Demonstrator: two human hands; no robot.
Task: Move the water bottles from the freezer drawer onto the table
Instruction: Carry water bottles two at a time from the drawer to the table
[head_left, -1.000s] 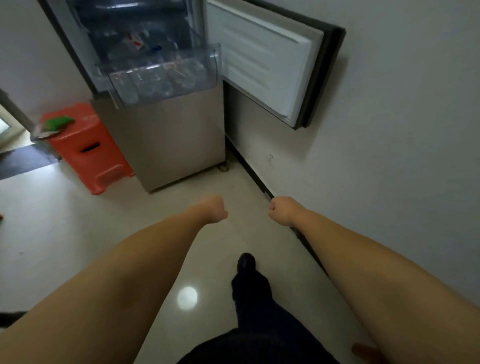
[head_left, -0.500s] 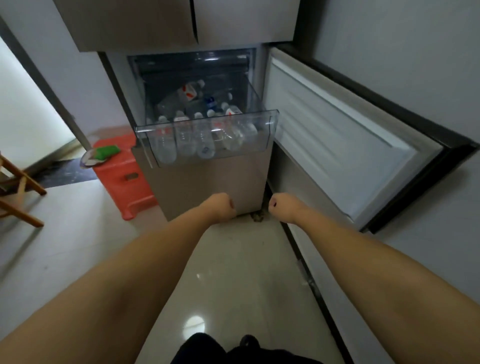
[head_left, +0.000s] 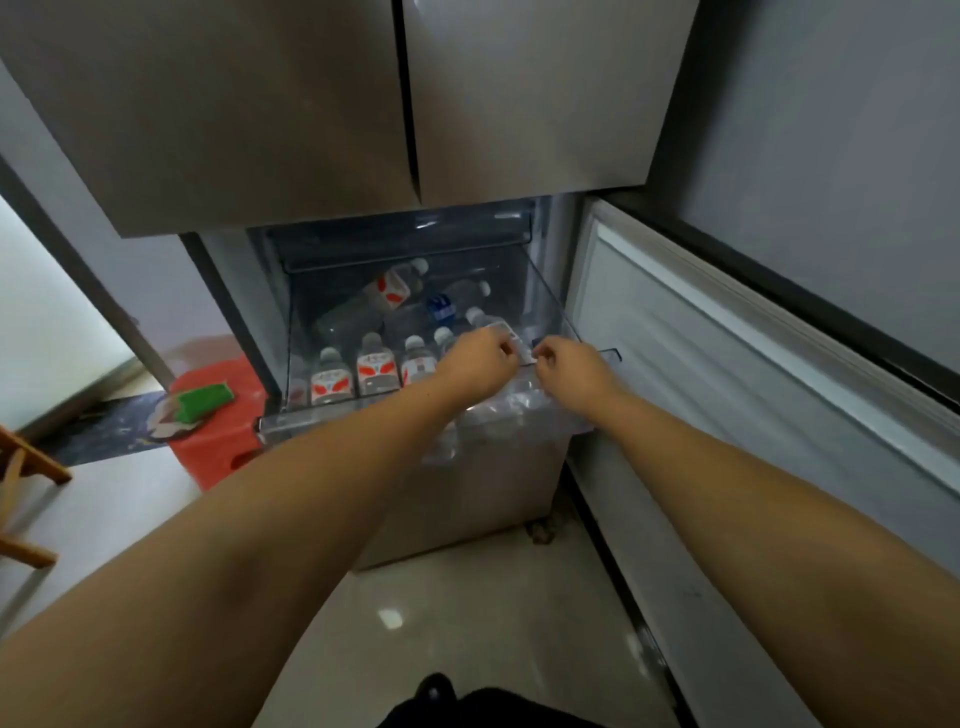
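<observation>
Both hands reached over the front right of the open freezer drawer (head_left: 550, 291). The left hand (head_left: 475, 366) and right hand (head_left: 569, 371) had curled fingers just beside a tilted water bottle (head_left: 496, 328); whether either gripped it could not be told. More water bottles (head_left: 374, 366) stood inside the drawer.

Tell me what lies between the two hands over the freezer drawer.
In the head view, a water bottle with a red-and-white label lies between the left hand and the right hand.

Open-topped drawer (head_left: 550, 291), bottles (head_left: 371, 364) crowded.
</observation>
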